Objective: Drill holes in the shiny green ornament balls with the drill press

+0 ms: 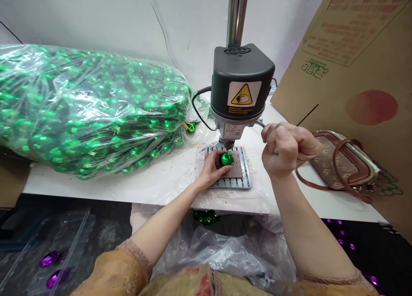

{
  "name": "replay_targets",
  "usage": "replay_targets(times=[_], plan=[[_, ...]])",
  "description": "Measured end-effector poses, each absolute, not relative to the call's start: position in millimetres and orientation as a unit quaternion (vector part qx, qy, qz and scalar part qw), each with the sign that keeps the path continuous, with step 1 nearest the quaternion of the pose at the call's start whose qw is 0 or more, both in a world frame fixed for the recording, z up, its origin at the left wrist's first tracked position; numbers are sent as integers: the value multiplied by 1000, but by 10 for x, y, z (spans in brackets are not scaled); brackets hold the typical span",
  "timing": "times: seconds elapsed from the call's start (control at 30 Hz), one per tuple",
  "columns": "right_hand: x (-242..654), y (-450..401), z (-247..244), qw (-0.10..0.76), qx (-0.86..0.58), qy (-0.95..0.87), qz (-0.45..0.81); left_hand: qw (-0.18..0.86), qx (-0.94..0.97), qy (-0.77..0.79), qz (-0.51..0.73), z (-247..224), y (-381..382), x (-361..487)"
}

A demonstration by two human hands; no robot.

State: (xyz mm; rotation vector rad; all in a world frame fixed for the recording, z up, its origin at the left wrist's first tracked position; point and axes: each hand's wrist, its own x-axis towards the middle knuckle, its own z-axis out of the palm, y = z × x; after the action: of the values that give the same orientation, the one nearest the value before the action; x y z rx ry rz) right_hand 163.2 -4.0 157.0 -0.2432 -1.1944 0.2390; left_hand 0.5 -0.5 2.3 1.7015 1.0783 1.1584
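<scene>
My left hand (214, 170) holds a shiny green faceted piece (228, 159) between thumb and fingers. It sits on a brown board (237, 169) over the slotted metal base (246, 182) of a bench drill press (243, 73). The drill's chuck (228, 144) is right above, with its bit at the top of the piece; whether it has gone in I cannot tell. My right hand (285, 150) is closed in a fist round the drill press lever, of which only a short metal stretch (260, 123) shows beside the drill head.
A large clear plastic bag (96, 111) of green pieces lies on the white table (106, 186) to the left. At right are a handbag (341, 158) and a tall cardboard box (354, 73). Purple pieces (49, 259) lie in a clear container low at left. Plastic sheeting (234, 253) covers my lap.
</scene>
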Motion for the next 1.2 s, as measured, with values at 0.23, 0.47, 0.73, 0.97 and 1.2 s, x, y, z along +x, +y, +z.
replay_targets(times=[0.23,0.47,0.73,0.97,1.2], plan=[[1639,-35,1514,809,-101,-570,100,401,667,423,464,18,-1,2],[1647,-35,1407,805,-85,-583,73,395,672,426,458,15,0,4],[1574,-96,1837,821,-228,-491,177,400,660,430,469,-50,14,-10],[1598,218,2515,744,-365,-436,351,393,644,447,481,54,-32,40],[1609,301,2542,747,-379,-424,345,226,730,416,493,-45,-972,-261]])
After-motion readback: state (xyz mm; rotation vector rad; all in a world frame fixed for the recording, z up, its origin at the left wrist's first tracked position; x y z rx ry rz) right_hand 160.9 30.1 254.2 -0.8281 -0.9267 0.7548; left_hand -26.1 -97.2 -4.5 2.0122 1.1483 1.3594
